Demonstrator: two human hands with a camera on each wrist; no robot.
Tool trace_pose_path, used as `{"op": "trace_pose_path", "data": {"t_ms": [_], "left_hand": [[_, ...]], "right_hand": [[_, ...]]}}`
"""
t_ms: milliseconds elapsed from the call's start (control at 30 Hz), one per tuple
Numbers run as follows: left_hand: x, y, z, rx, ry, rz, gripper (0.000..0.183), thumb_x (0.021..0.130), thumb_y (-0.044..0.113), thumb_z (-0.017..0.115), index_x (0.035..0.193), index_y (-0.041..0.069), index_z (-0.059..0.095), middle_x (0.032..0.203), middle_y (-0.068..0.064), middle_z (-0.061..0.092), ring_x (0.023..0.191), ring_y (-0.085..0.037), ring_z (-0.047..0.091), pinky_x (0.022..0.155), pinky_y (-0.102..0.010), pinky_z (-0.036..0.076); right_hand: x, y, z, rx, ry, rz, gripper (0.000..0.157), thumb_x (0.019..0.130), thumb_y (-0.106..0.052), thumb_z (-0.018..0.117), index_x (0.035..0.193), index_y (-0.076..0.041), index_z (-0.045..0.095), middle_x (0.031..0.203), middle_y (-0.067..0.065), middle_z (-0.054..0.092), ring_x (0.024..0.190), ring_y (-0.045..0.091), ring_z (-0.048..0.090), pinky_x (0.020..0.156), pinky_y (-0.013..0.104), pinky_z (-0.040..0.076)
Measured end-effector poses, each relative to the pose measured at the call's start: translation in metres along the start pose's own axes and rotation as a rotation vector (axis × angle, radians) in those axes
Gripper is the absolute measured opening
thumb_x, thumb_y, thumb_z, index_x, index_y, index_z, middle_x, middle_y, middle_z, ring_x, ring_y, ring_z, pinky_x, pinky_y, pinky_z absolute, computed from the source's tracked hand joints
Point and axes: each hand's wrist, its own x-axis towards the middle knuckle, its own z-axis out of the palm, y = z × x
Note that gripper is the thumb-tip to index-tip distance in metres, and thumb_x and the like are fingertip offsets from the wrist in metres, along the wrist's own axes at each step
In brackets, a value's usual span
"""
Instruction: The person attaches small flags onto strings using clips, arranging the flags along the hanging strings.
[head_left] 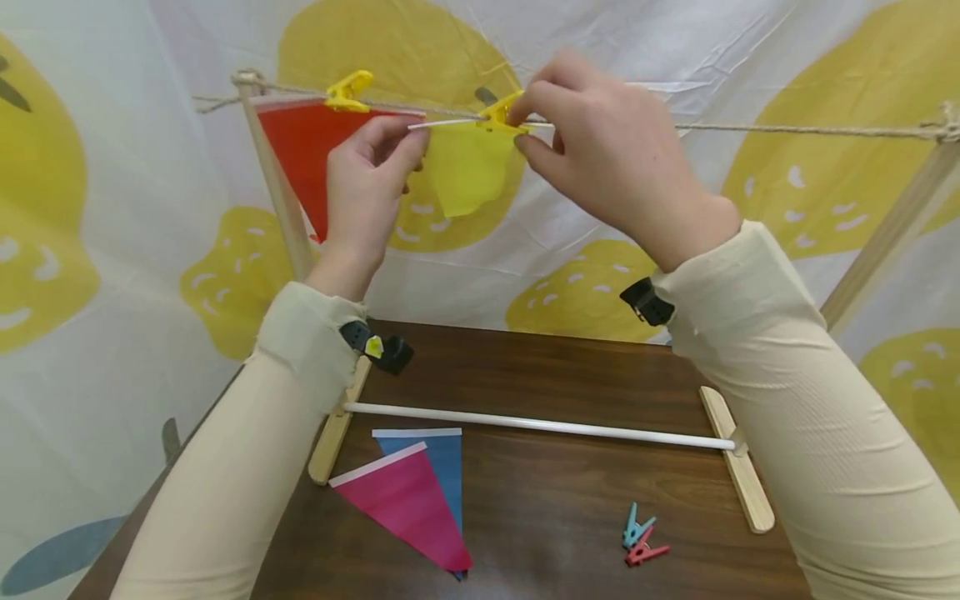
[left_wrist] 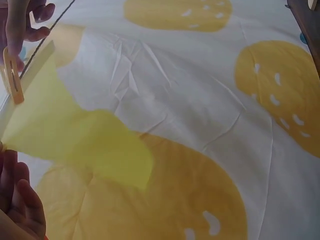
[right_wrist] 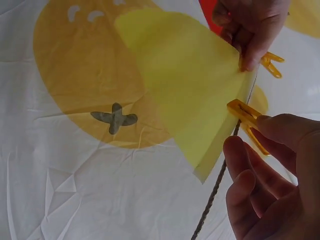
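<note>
A yellow pennant [head_left: 468,171] with a white top strip hangs at the twine [head_left: 787,130]. My left hand [head_left: 367,192] pinches the left end of its strip between thumb and fingers. A yellow clothespin [right_wrist: 245,117] straddles the strip and twine. At its handles, my right hand [head_left: 600,142] holds it with thumb and forefinger; in the right wrist view the thumb lies on one handle. To the left, a red pennant [head_left: 300,142] hangs from the twine under another yellow clothespin [head_left: 348,90], partly behind my left hand.
Wooden posts [head_left: 273,183] carry the twine, joined low by a white rod [head_left: 540,425]. On the brown table [head_left: 540,517] lie a pink pennant [head_left: 408,504] overlapping a blue pennant [head_left: 442,467], and teal [head_left: 636,527] and red clothespins [head_left: 647,550]. A lemon-print cloth [head_left: 450,283] hangs behind.
</note>
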Motion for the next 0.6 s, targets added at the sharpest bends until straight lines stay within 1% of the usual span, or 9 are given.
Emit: {"op": "trace_pose_path", "data": {"t_ms": [167, 267, 367, 500, 567, 600], "left_hand": [[0.006, -0.021, -0.001, 0.002, -0.013, -0.008, 0.028, 0.084, 0.029, 0.061, 0.106, 0.011, 0.063, 0.094, -0.003, 0.061, 0.082, -0.016, 0.053, 0.069, -0.027, 0.043], [0.006, -0.030, -0.003, 0.020, -0.015, -0.018, 0.030, 0.084, 0.032, 0.061, 0.107, 0.013, 0.062, 0.095, -0.002, 0.061, 0.083, -0.016, 0.054, 0.070, -0.030, 0.044], [0.002, -0.031, -0.005, 0.045, -0.019, -0.030, 0.031, 0.084, 0.032, 0.060, 0.108, 0.013, 0.061, 0.096, -0.002, 0.061, 0.083, -0.015, 0.054, 0.071, -0.028, 0.044], [-0.005, -0.026, -0.006, 0.060, -0.028, -0.045, 0.028, 0.085, 0.029, 0.059, 0.108, 0.011, 0.060, 0.096, -0.003, 0.060, 0.084, -0.017, 0.053, 0.071, -0.026, 0.043], [-0.007, -0.028, -0.006, 0.055, -0.038, -0.051, 0.027, 0.086, 0.028, 0.059, 0.107, 0.011, 0.060, 0.094, -0.005, 0.060, 0.084, -0.018, 0.054, 0.070, -0.026, 0.043], [-0.007, -0.032, -0.006, 0.052, -0.048, -0.058, 0.027, 0.085, 0.028, 0.059, 0.107, 0.011, 0.060, 0.094, -0.005, 0.060, 0.083, -0.018, 0.054, 0.070, -0.026, 0.043]], "right_hand": [[-0.003, 0.000, 0.004, -0.001, -0.010, -0.015, 0.022, 0.087, -0.018, 0.050, 0.102, -0.009, 0.063, 0.095, 0.005, 0.056, 0.063, 0.016, 0.048, 0.054, 0.030, 0.038], [-0.005, 0.000, 0.006, 0.006, -0.007, -0.025, 0.022, 0.087, -0.018, 0.050, 0.104, -0.010, 0.063, 0.096, 0.004, 0.057, 0.064, 0.015, 0.048, 0.054, 0.030, 0.038], [-0.008, 0.000, 0.008, 0.023, 0.005, -0.027, 0.022, 0.087, -0.017, 0.050, 0.104, -0.010, 0.063, 0.099, 0.003, 0.057, 0.065, 0.014, 0.049, 0.053, 0.029, 0.038], [-0.010, 0.002, 0.010, 0.036, 0.029, -0.039, 0.023, 0.087, -0.017, 0.051, 0.105, -0.010, 0.062, 0.104, 0.003, 0.056, 0.066, 0.013, 0.051, 0.051, 0.029, 0.038], [-0.012, 0.003, 0.011, 0.042, 0.047, -0.051, 0.023, 0.087, -0.017, 0.051, 0.105, -0.009, 0.062, 0.106, 0.004, 0.055, 0.067, 0.014, 0.052, 0.051, 0.030, 0.038], [-0.014, 0.004, 0.012, 0.049, 0.056, -0.055, 0.023, 0.087, -0.016, 0.051, 0.105, -0.009, 0.061, 0.107, 0.005, 0.055, 0.068, 0.014, 0.052, 0.052, 0.031, 0.039]]}}
